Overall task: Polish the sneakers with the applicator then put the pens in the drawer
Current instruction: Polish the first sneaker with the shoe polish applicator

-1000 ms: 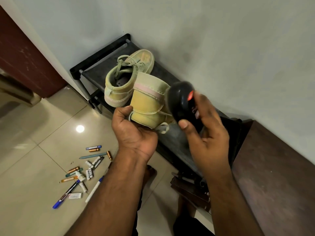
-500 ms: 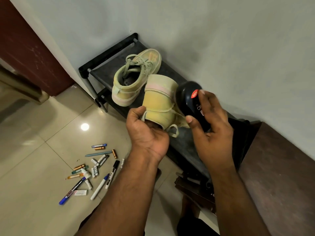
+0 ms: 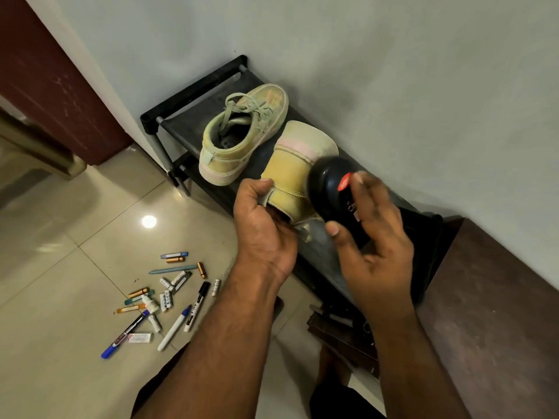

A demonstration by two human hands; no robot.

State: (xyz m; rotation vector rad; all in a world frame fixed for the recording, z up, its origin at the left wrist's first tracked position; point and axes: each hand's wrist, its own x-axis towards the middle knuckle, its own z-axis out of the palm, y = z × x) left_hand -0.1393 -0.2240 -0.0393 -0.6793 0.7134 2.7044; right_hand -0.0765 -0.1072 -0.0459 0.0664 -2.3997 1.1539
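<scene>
My left hand (image 3: 263, 228) grips a yellow-green sneaker (image 3: 295, 167) by its opening and holds it up with the sole facing away. My right hand (image 3: 369, 237) grips a black polish applicator (image 3: 331, 182) with a red label, its head pressed against the sneaker's side. The second sneaker (image 3: 242, 134) sits laced on the black shoe rack (image 3: 193, 95) behind. Several pens and markers (image 3: 169, 297) lie scattered on the tiled floor at the lower left.
The rack stands against a grey wall. A dark red door (image 3: 51, 74) is at the far left. A brown wooden cabinet top (image 3: 496, 313) fills the lower right, with a dark wooden piece (image 3: 341, 337) low beside it. Small tubes lie among the pens.
The applicator has slid lower along the held sneaker's side toward its opening. My view has shifted slightly, with the rack and pens now sitting further right in the frame.
</scene>
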